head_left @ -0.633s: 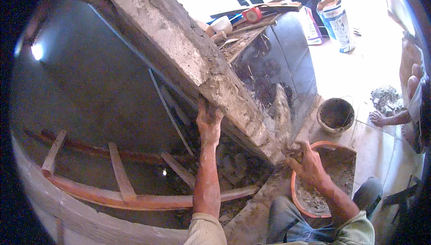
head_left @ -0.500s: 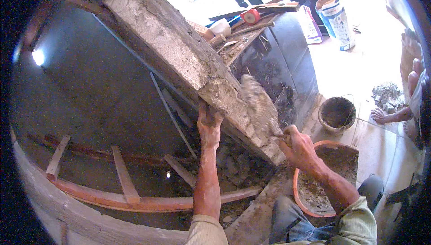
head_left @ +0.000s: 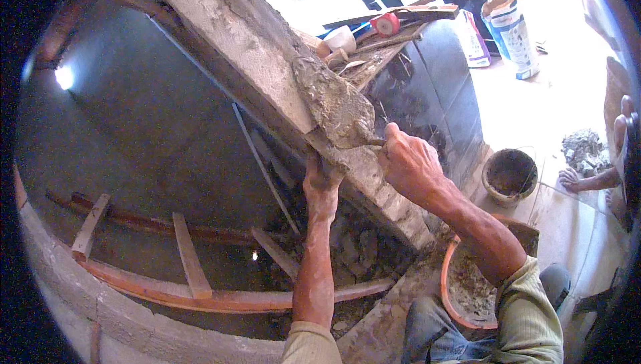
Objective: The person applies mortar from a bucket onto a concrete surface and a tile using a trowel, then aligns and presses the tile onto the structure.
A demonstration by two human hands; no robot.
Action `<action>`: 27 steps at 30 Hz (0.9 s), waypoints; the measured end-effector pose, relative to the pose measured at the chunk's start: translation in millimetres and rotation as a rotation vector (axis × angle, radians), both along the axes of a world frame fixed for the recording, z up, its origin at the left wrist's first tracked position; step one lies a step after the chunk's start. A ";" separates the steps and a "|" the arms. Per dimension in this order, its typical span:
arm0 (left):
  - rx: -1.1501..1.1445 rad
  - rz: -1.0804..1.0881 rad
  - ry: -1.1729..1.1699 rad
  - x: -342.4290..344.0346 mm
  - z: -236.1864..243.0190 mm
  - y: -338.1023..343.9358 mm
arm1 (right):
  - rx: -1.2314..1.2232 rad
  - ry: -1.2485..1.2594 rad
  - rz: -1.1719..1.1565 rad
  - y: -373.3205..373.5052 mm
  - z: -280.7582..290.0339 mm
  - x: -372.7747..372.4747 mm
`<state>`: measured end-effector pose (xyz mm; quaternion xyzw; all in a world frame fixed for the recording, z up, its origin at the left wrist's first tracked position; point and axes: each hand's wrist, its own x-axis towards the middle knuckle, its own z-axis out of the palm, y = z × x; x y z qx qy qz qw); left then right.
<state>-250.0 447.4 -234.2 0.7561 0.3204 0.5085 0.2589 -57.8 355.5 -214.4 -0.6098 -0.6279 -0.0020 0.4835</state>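
Note:
My right hand (head_left: 407, 164) grips the handle of a trowel (head_left: 344, 134), whose mortar-coated blade lies against the rough upper part of a long concrete beam (head_left: 220, 37) running diagonally across the view. My left hand (head_left: 322, 180) is raised at the lower edge of the beam, just below the blade, with dirty, bent fingers partly hidden; what they hold, if anything, is unclear. An orange-rimmed tub of mortar (head_left: 477, 290) sits beside my right forearm, by my knees.
A dark opening with timber framing (head_left: 187, 257) lies left. A black bucket (head_left: 509, 174), rubble (head_left: 584, 150) and another person's hand (head_left: 571, 178) are right. Dark tiled panel (head_left: 434, 90), wood scraps with a red tape measure (head_left: 385, 25), and sacks (head_left: 507, 37) stand beyond the beam.
My right hand and the trowel have moved up and left from beside the tub along the beam, to just above my left hand. My left hand stays at the beam's lower edge.

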 end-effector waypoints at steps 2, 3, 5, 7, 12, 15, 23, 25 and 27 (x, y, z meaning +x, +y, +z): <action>0.039 0.006 0.001 -1.4 -1.3 4.7 | -0.035 -0.010 0.008 4.2 -8.6 -2.6; 0.082 0.010 0.003 -2.3 -2.0 6.8 | -0.067 -0.018 0.013 5.1 -13.2 -3.7; 0.072 0.025 -0.012 5.1 3.6 -3.6 | -0.101 -0.027 0.012 2.8 -19.7 -2.1; 0.060 0.045 -0.023 5.2 5.2 -7.2 | -0.136 -0.034 0.016 2.6 -28.3 -2.8; 0.040 -0.044 -0.099 1.9 -1.5 -0.1 | -0.103 0.014 0.045 0.0 -56.6 -3.6; 0.152 0.048 0.041 -1.2 -1.7 -2.2 | -0.194 0.007 0.041 -6.0 -65.4 -4.1; -0.028 -0.084 -0.092 -3.5 -1.0 -0.5 | -0.039 0.074 0.065 -1.1 -123.2 -10.5; -0.042 -0.102 -0.105 -2.5 -1.8 1.0 | -0.186 0.117 0.024 -6.7 -144.2 -12.3; 0.063 -0.050 -0.068 -2.7 0.6 0.7 | -0.128 0.110 0.035 -14.3 -171.0 -14.0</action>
